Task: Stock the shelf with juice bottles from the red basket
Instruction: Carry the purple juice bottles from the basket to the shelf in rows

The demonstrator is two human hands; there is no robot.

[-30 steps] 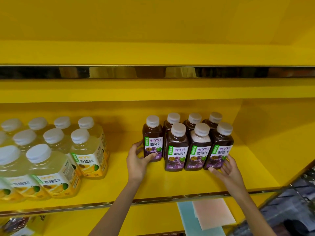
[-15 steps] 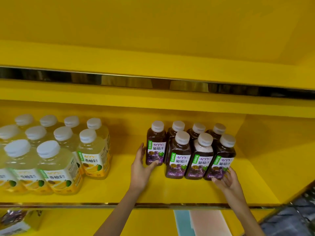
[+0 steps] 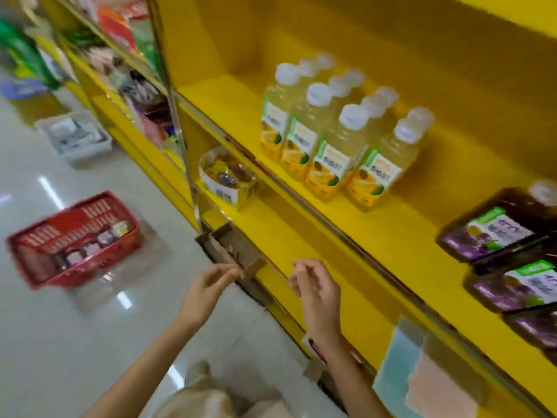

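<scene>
We see both hands held out empty in front of the yellow shelf unit — our left hand (image 3: 208,292) with fingers loosely curled, our right hand (image 3: 316,289) likewise relaxed, neither touching anything. The red basket (image 3: 72,239) sits on the pale floor (image 3: 75,342) to the left, well apart from the hands, with several bottles lying in it, blurred. On the yellow shelf (image 3: 376,233) stand the pale juice bottles (image 3: 328,137) in a tight group, and to the far right the dark grape juice bottles (image 3: 509,263) — partly cut off by the frame edge. A grey bin (image 3: 75,137) rests on the floor farther back.
</scene>
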